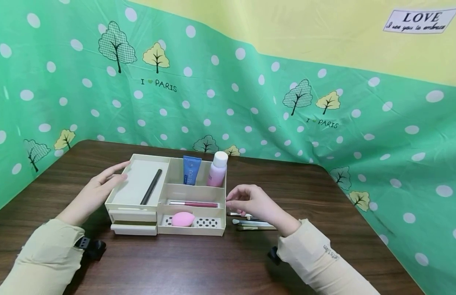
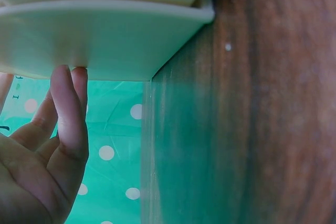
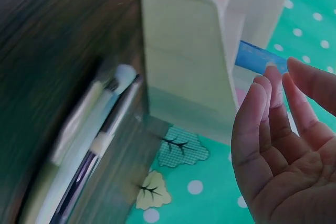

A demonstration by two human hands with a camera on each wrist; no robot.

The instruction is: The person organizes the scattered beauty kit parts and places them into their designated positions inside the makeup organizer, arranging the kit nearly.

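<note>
A cream desktop organizer (image 1: pixel 191 234) with several compartments and small drawers (image 1: pixel 134 230) stands on the table. My left hand (image 1: pixel 98 190) rests on its left side, and the left wrist view shows extended fingertips touching the outer wall. Beside the right wall is my right hand (image 1: pixel 255 203), fingers loosely bent and nothing between them. Below that hand lie several makeup brushes (image 1: pixel 254 223). Inside the organizer are a blue tube (image 1: pixel 191 171), a pink bottle (image 1: pixel 217 170) with a white cap, slim pink sticks (image 1: pixel 198 204) and a pink makeup sponge (image 1: pixel 182 219). A dark pencil-like stick (image 1: pixel 151 186) lies in the left tray.
The dark wooden table (image 1: pixel 198 266) reaches back to a green dotted cloth (image 1: pixel 228 98) that hangs behind it and along both sides. Bands with small black cameras (image 1: pixel 93 248) sit at both wrists.
</note>
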